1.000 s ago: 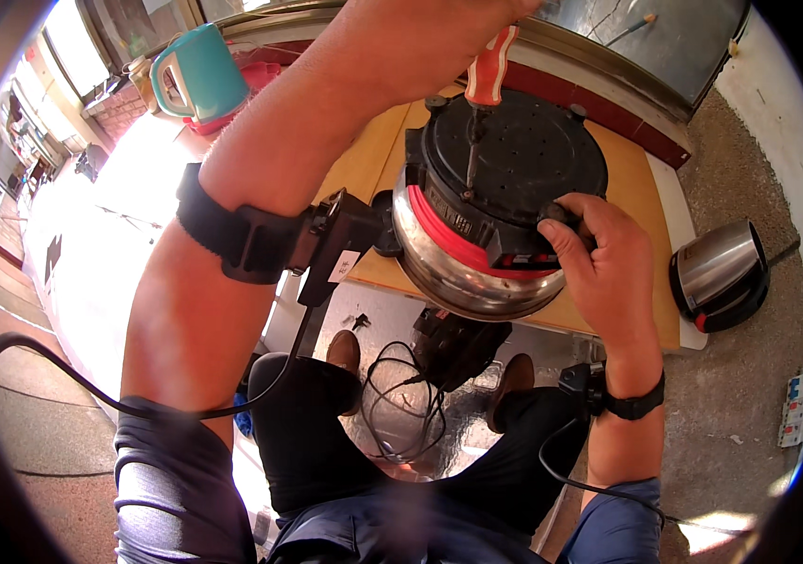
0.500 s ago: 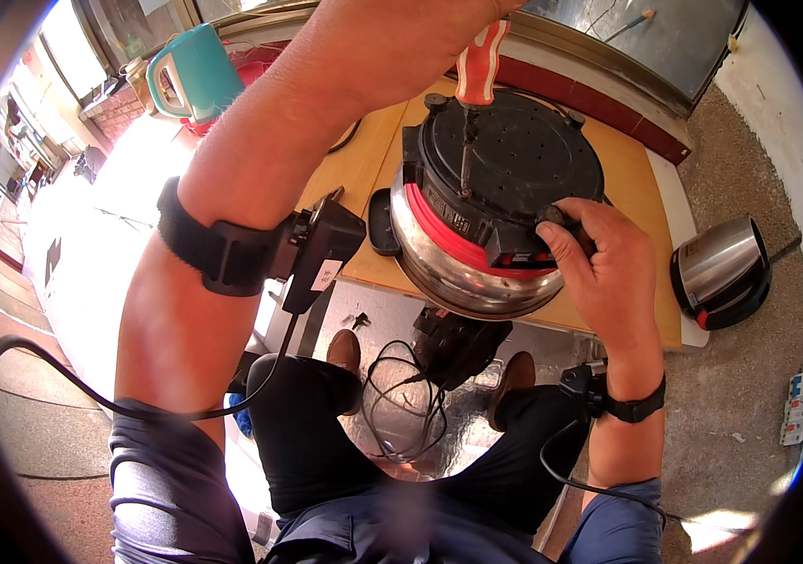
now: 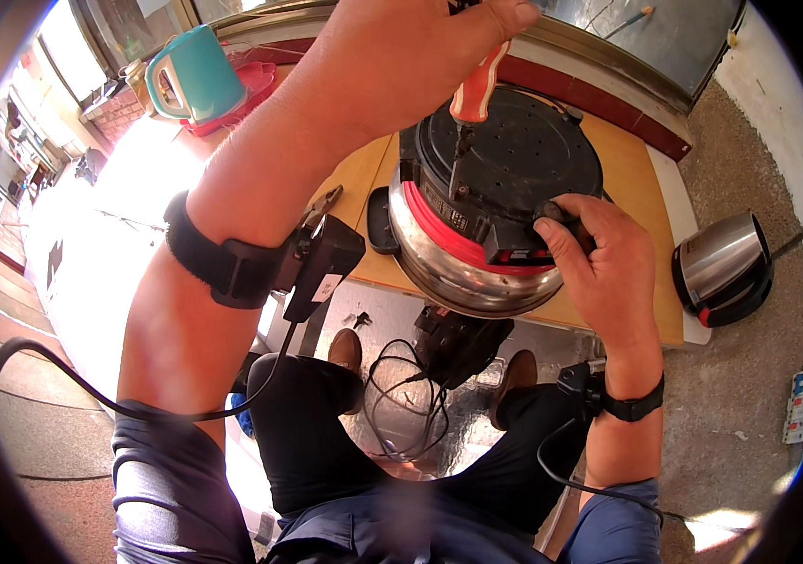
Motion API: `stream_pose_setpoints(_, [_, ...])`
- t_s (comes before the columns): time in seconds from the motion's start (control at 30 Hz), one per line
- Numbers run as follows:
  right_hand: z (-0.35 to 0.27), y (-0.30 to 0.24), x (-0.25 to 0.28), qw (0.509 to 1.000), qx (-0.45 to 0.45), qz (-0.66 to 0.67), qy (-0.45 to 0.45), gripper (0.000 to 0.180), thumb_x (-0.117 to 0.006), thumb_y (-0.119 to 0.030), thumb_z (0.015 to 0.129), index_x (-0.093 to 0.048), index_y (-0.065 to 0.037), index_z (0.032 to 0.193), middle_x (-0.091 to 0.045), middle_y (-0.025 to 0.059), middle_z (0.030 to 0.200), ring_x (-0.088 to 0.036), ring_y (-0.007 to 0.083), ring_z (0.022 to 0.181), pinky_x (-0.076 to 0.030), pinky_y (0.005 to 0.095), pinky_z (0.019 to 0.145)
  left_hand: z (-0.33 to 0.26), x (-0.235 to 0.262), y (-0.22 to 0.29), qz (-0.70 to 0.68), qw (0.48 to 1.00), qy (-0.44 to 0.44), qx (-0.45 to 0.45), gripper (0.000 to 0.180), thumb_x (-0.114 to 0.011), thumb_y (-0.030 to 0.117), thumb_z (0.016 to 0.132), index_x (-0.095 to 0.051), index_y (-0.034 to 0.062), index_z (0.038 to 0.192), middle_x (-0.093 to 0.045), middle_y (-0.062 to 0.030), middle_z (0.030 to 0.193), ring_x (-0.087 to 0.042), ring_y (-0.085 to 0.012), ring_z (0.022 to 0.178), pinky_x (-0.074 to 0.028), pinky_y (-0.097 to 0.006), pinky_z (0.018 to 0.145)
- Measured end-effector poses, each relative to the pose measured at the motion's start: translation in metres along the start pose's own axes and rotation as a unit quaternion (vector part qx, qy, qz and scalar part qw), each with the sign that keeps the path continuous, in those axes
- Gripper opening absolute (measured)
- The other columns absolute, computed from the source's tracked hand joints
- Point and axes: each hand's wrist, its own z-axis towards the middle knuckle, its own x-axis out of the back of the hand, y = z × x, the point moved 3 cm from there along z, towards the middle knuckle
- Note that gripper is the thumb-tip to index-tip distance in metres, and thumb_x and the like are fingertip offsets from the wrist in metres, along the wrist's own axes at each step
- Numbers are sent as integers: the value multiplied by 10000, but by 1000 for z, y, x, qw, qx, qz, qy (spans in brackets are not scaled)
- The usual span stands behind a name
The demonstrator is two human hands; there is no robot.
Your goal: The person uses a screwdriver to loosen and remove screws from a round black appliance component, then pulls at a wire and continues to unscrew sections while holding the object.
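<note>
Upper centre: left hand gripping red-and-white-handled screwdriver steeply, tip at rim of black, round, perforated base; right hand pinching stubby black knob, apparently steadying base.

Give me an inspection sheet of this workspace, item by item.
Surface: wooden tabletop, under the steel body.
Job's things: red-and-white screwdriver, tip apparently at the edge of the black base; red band between base and steel body.
Clutter: teal jug by a red tray.
Hands: left hand grips the screwdriver; right hand holds a black foot.
Cables: black cable looped between the shoes.
Surroundings: steel kettle and switch unit at right.
</note>
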Motion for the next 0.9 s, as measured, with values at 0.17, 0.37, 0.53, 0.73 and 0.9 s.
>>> stream_pose_setpoints(0.17, [1,-3,2,1000,9,-2,5,206,-780,-196,860,-731,-35,979,-700,114,813,-653,271,686,-502,350,632,3,-1,-11,127,978,152,-67,399,-638,139,1022,-500,-37,1352,-648,-54,943,-602,-103,852,-501,-252,753])
stream_pose_setpoints(0.37, [1,-1,0,1000,4,0,7,208,-782,-200,858,-733,-34,972,-704,122,829,-656,288,710,-507,358,646,4,-5,-15,170,959,198,-112,382,-649,153,1021,-515,-30,1329,-654,-67,969,-605,-117,878,-505,-260,783])
stream_pose_setpoints(0.53, [0,1,1,1000,2,1,14,212,-784,-205,857,-737,-32,970,-705,127,837,-660,297,723,-509,361,654,0,-16,-10,191,951,225,-86,390,-654,155,1020,-513,-33,1331,-655,-74,974,-611,-125,896,-511,-275,809])
stream_pose_setpoints(0.73, [1,0,1,1000,3,2,11,214,-785,-205,856,-739,-29,969,-708,128,834,-664,299,724,-511,360,654,6,0,-18,140,970,185,-72,399,-663,158,1012,-520,-39,1328,-655,-75,961,-608,-121,876,-505,-275,785])
stream_pose_setpoints(0.9, [1,0,0,1000,16,-2,19,213,-786,-204,853,-738,-28,964,-711,130,836,-668,301,727,-515,359,656,-1,-1,-13,202,949,236,-52,405,-703,185,985,-559,-45,1285,-649,-58,885,-597,-111,803,-497,-278,718])
